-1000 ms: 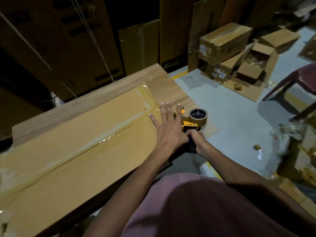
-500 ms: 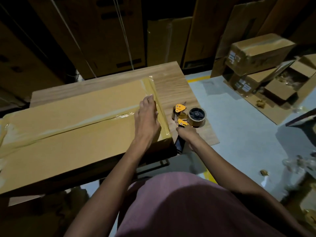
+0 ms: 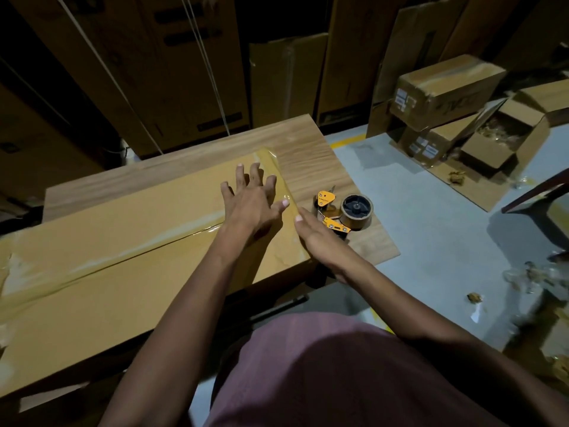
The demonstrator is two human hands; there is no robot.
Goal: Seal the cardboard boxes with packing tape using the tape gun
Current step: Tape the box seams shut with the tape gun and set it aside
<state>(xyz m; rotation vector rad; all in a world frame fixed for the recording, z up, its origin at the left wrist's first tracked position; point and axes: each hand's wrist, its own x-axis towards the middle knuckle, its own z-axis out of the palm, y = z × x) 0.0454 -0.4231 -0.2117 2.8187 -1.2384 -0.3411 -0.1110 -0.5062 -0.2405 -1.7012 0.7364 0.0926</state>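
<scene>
A long flat cardboard box lies on the wooden table, with glossy tape along its centre seam and down its right end. My left hand rests flat on the box's right end, fingers spread. My right hand lies open along the box's right edge, fingers pointing up the taped end. The orange tape gun with its brown roll lies on the table just right of my right hand, with no hand on it.
Tall flattened cartons lean against the wall behind the table. On the grey floor at the right stand a sealed box and open boxes. A dark chair leg and crumpled scraps lie at the far right.
My right hand has let go of the tape gun's handle and moved onto the box's right edge. My left hand has slid up the box end and spread its fingers.
</scene>
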